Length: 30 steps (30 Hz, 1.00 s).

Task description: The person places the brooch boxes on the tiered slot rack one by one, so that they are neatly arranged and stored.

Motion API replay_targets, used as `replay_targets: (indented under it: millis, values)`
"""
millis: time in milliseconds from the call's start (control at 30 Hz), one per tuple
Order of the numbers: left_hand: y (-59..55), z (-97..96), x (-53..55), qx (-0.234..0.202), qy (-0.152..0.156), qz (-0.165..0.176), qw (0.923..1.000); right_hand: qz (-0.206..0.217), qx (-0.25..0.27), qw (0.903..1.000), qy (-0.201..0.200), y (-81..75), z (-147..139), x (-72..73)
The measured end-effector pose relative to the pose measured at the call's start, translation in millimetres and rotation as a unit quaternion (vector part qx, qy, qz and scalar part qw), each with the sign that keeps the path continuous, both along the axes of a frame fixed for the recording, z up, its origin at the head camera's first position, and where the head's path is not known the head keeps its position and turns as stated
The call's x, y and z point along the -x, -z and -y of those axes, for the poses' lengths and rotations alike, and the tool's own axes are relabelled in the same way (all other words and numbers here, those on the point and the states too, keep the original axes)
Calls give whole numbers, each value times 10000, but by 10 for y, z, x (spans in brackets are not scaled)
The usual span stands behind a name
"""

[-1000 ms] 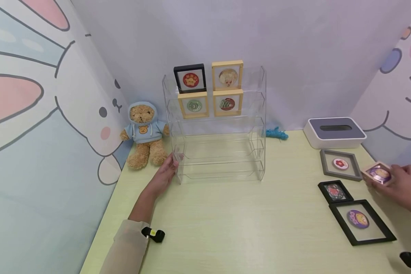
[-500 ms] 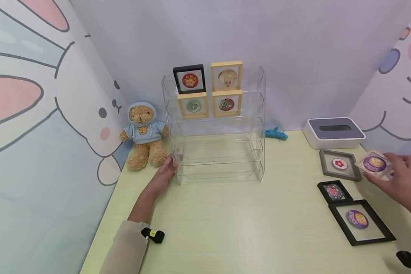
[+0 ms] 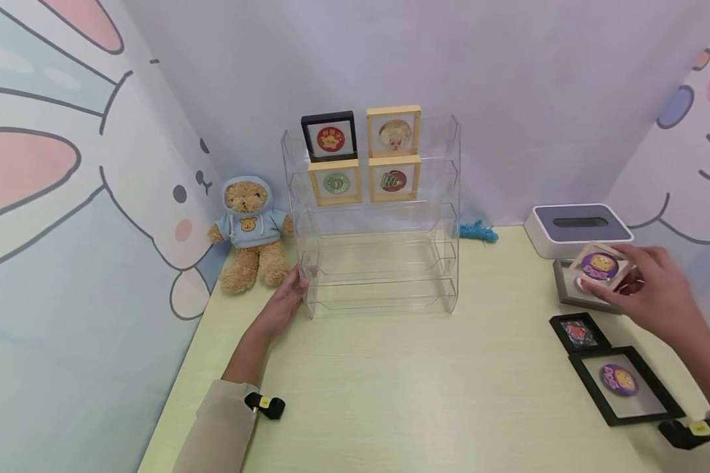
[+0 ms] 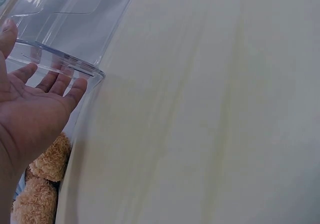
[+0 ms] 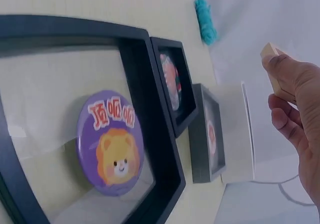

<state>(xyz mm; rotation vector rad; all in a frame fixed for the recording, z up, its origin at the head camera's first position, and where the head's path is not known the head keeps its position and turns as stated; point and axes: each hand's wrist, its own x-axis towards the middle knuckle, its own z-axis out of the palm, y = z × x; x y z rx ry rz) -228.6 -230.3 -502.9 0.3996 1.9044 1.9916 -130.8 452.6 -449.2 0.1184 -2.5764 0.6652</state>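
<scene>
My left hand [image 3: 281,305] holds the lower left side of a clear tiered display rack [image 3: 384,286], its fingers [image 4: 75,91] at the clear edge in the left wrist view. Several small framed badges stand on the rack's two upper tiers, including a black frame [image 3: 329,136] and a light wooden frame [image 3: 393,131]. My right hand [image 3: 657,289] pinches a small light wooden frame [image 3: 599,265] with a purple round badge, lifted over a grey frame [image 3: 574,295]. In the right wrist view that wooden frame [image 5: 274,73] shows edge-on between thumb and fingers.
A small black frame [image 3: 580,332] and a larger black frame [image 3: 627,386] lie at the right of the table [image 3: 390,394]. Behind them stands a tissue box [image 3: 578,230]. A teddy bear [image 3: 248,230] sits left of the rack; a blue object [image 3: 478,231] lies to its right.
My right hand has lifted the small wooden frame from the table's right side and carried it left, over the grey frame. My left hand has stayed at the rack.
</scene>
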Motion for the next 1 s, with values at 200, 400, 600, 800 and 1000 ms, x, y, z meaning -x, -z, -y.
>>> replay_targets:
  millis: [200, 400, 600, 800, 1000]
  values:
    - [-6, -6, -2, 16, 20, -3, 10000, -228, -75, 9989, -398, -33, 140, 38]
    - [-8, -9, -5, 29, 0, 48, 10000, -689, -253, 9926, -972, -115, 333, 113]
    - [-19, -9, -15, 44, -16, 80, 10000, -1590, -727, 9721, -1562, -280, 663, 287]
    - [-20, -4, -17, 47, -19, 85, 10000, -2156, -1035, 9489, -2060, -441, 1042, 499]
    - [-8, -13, -3, -10, -25, 17, 10000, -2221, -826, 9379, -2534, -575, 1467, 654]
